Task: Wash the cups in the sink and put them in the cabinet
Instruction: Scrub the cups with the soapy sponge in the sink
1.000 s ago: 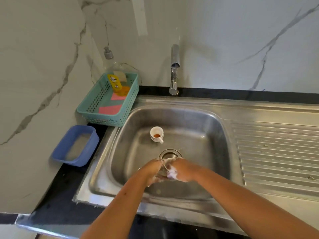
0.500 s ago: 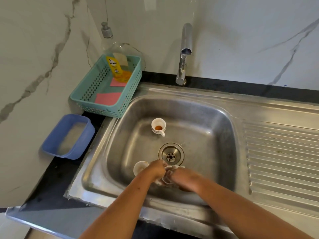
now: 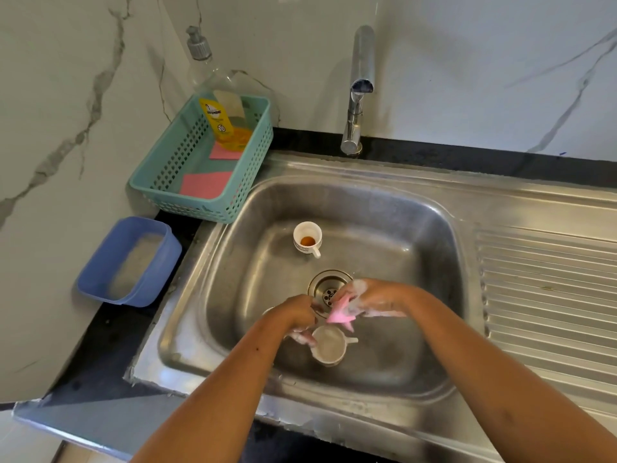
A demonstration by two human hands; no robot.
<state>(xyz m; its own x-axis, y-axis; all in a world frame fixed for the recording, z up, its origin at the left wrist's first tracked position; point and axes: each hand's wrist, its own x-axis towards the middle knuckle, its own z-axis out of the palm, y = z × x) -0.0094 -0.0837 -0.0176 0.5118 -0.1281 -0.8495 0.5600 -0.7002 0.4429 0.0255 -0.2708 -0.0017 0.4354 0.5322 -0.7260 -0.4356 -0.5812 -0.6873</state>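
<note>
- While over steel sink (image 3: 434, 208), grips soapy cup (image 3: 329, 345) in left hand (image 3: 295, 314), fingers curled round its side.
- Cup tipped, mouth toward camera, handle pointing right, low in basin near front wall; contact with basin floor not clear.
- Pinches crumpled pink cloth (image 3: 339, 314) in right hand (image 3: 370, 297), fingers closed on it, suds over knuckles; cloth just above cup rim, beside drain (image 3: 329, 285).
- Second cup (image 3: 307, 238) upright on basin floor behind drain, brown dregs inside.
- Set in black counter (image 3: 100, 345): sink, with ribbed drainboard (image 3: 547, 295) at right and chrome tap (image 3: 359, 88) at back.
- Behind and at left: white marble wall (image 3: 467, 61), grey veins.
- Left of sink: teal basket (image 3: 250, 182) holding soap bottle (image 3: 217, 118) and two pink pads (image 3: 205, 185); blue tub (image 3: 110, 248) nearer, against left wall.
</note>
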